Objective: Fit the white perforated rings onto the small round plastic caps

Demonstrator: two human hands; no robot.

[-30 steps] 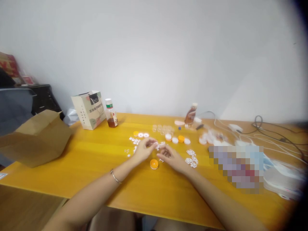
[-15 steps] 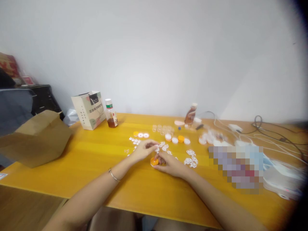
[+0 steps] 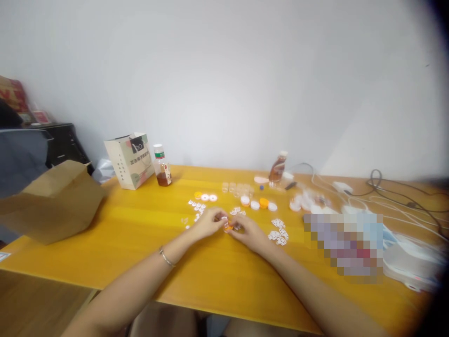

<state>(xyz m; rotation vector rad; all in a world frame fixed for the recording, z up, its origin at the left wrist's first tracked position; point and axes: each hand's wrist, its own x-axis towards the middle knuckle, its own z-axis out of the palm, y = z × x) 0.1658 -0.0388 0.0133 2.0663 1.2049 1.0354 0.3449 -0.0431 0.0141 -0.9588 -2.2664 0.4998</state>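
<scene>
Close together over the middle of the table are my two hands. My left hand (image 3: 210, 223) pinches a small white plastic piece (image 3: 225, 220) at its fingertips. Just below that piece is an orange round cap (image 3: 228, 229), its edge between the thumb and fingers of my right hand (image 3: 248, 232). The white piece overlaps the cap in view; whether they touch I cannot tell. Behind my fingers lie flat white cut-out pieces (image 3: 235, 211), partly covered by my right hand. Small white round pieces (image 3: 197, 206) lie beyond my left hand.
More white cut-outs (image 3: 278, 231) lie to the right. Farther back are white and orange caps (image 3: 263, 203), clear cups (image 3: 232, 187) and a brown bottle (image 3: 277, 168). A paper bag (image 3: 131, 161) and a jar (image 3: 162, 168) stand at left. Cables (image 3: 377, 187) cover the right side.
My left hand has come down with the white piece, to the orange cap. The cap is tilted and slightly farther from me, and my right hand has shifted a little with it.
</scene>
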